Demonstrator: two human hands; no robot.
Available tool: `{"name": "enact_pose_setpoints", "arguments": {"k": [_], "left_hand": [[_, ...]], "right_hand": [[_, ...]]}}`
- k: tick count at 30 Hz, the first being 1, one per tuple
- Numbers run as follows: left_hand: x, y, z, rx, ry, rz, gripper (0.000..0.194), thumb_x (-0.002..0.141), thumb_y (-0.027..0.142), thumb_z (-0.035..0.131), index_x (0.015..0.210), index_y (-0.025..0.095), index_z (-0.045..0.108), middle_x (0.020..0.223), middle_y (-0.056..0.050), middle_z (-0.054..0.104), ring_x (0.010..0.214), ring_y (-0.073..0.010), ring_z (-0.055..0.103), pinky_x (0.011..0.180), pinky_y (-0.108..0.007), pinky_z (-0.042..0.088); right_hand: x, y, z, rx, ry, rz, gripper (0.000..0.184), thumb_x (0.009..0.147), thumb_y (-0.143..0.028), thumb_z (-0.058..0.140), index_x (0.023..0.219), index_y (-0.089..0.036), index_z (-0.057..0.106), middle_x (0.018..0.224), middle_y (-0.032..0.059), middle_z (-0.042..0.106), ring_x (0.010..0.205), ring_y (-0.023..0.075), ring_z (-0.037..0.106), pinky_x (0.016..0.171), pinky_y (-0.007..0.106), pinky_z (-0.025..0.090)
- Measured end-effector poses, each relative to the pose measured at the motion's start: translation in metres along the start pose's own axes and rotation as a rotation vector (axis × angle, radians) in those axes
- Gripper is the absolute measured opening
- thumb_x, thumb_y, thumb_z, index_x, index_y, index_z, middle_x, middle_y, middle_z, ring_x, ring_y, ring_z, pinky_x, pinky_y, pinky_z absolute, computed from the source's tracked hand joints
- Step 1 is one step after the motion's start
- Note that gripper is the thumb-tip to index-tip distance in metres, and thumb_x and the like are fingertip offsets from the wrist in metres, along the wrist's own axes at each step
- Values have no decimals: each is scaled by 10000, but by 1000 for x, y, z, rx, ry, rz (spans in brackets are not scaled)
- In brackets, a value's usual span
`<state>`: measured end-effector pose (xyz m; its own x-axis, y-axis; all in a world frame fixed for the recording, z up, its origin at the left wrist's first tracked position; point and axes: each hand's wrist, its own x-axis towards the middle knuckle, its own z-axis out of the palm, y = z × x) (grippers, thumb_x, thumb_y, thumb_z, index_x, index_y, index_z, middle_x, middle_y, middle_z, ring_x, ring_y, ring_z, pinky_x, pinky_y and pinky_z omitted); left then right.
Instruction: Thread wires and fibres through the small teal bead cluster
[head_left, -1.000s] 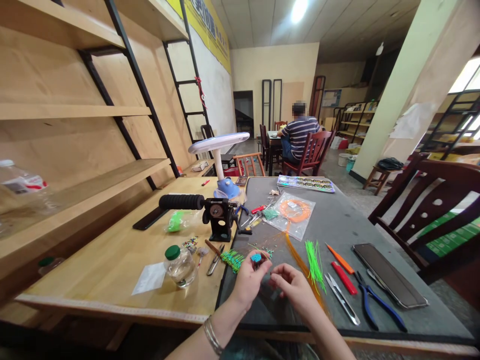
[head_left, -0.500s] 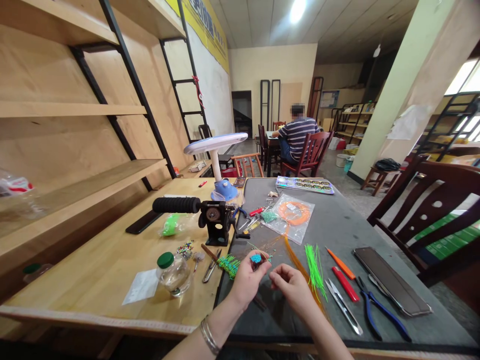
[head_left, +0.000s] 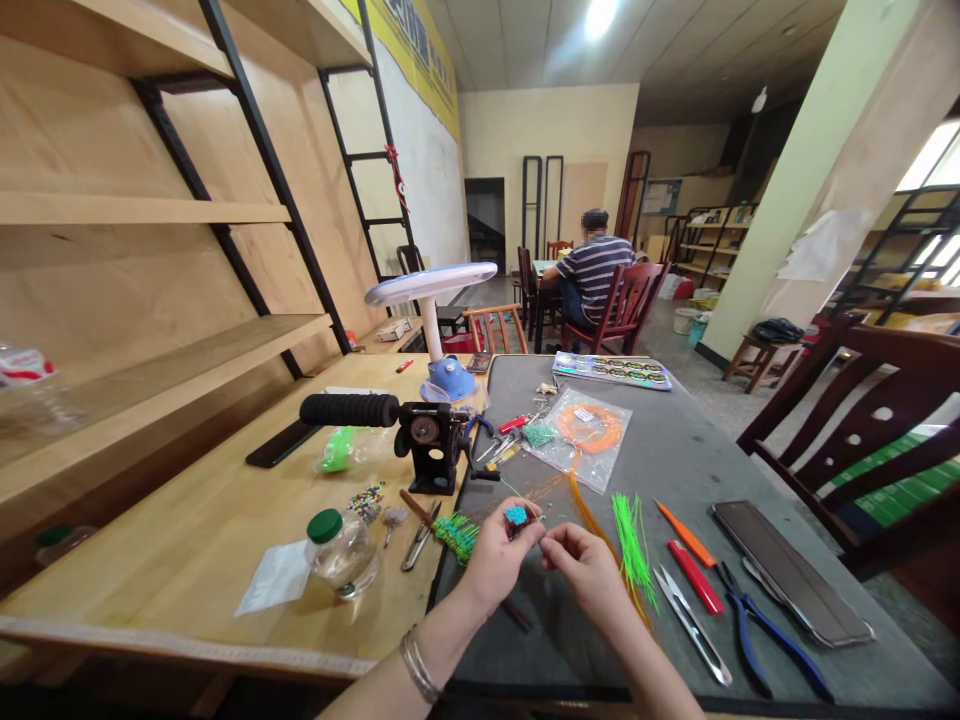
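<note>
Left grip [head_left: 499, 565] clenched on a teal beaded cluster [head_left: 516, 516], held over the grey desk [head_left: 679, 450] near its front edge; right grip [head_left: 586, 572] pinched shut just beside it, any strand too fine to tell. Barely any shift in either grip since earlier frames; slight drift of view only.

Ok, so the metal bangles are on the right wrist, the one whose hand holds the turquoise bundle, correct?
No: the metal bangles are on the left wrist, not the right. That left hand holds the turquoise bundle, as the head view shows.
</note>
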<state>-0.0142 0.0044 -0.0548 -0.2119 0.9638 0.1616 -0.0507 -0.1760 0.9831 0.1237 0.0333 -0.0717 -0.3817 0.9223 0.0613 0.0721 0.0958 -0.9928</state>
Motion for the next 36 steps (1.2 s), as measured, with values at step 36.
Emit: {"name": "enact_pose_setpoints", "arguments": {"k": [36], "left_hand": [[15, -5, 5, 108, -98, 43, 106, 759, 184, 599, 863, 167, 591, 763, -3, 597, 735, -148, 548, 711, -253, 432]], "right_hand": [[7, -3, -9, -193, -16, 33, 266, 728, -412, 591, 612, -173, 605, 598, 43, 684, 600, 187, 613, 607, 273, 441]]}}
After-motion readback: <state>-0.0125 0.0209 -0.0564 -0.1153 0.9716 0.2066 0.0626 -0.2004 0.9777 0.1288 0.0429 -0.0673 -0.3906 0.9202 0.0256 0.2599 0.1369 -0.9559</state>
